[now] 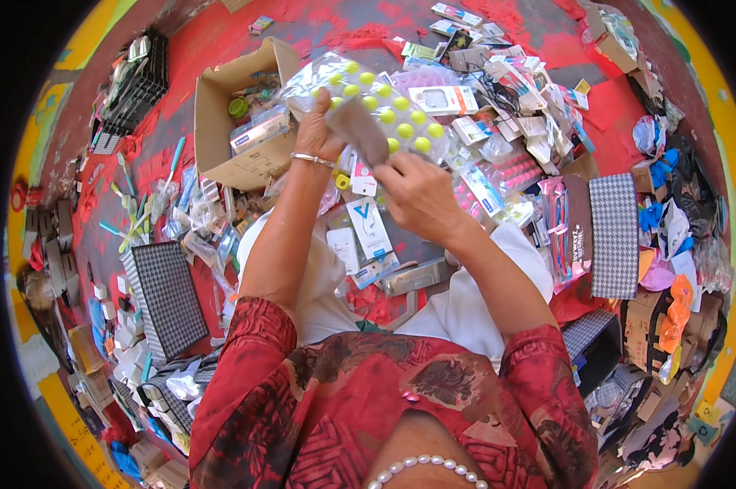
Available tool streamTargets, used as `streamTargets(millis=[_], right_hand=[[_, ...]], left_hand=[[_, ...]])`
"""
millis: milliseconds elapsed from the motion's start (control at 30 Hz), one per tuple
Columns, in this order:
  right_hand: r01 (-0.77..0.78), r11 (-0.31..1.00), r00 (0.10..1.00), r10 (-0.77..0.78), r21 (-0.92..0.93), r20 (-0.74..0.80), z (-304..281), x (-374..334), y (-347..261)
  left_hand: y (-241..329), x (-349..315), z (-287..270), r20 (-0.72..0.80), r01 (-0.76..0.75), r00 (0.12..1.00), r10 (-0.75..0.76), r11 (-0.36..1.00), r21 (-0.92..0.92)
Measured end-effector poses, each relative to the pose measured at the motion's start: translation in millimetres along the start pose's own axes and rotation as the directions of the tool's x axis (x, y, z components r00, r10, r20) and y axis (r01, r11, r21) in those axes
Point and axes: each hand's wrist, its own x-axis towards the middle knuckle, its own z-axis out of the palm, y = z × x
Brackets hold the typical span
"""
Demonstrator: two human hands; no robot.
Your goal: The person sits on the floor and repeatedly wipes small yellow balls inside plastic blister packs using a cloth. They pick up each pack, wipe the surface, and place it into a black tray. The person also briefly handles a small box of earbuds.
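Both my hands meet over the pile in front of me. My right hand [421, 191] pinches the lower end of a flat grey-brown piece [356, 129], which is smeared by motion. Against the other side of that piece is my left hand [319, 134], thumb up, a silver bangle on its wrist. Its fingers are mostly hidden, so its grip cannot be told. Just beyond both hands is a clear plastic sheet [404, 130] with rows of yellow-green round pieces, its left part beside my left thumb. Below my hands, a white-and-blue packet [369, 228] lies near a white card [342, 249].
An open cardboard box [221, 143] full of packages stands left of my hands. Small boxes and cables [514, 90] heap up at the right. Checkered boxes stand at the left [165, 300] and right [612, 236]. Toothbrush-like sticks [135, 208] lie at the left.
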Motion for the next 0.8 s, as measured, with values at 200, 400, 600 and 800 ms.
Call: streamTargets(millis=[200, 400, 600, 800], right_hand=[[-0.474, 0.849, 0.875, 0.426, -0.235, -0.229, -47.7, -5.2, 68.2], [-0.415, 0.832, 0.702, 0.550, 0.368, -0.452, -65.3, 9.8, 69.0], [-0.436, 0.895, 0.859, 0.446, 0.098, -0.251, -28.3, 8.0, 53.9], [-0.639, 0.665, 0.579, 0.747, 0.386, -0.328, -56.9, 6.5, 108.6]], left_hand=[[16.3, -3.8, 3.1, -0.088, -0.161, 0.984, 0.156, 0.986, -0.050], [9.2, -4.7, 8.9, -0.109, -0.176, 0.979, 0.172, 0.984, -0.022], [11.6, -7.4, 2.8, -0.054, -0.090, 0.995, 0.088, 0.995, -0.036], [14.7, -3.9, 2.0, -0.093, -0.094, 0.993, 0.079, 0.980, -0.175]])
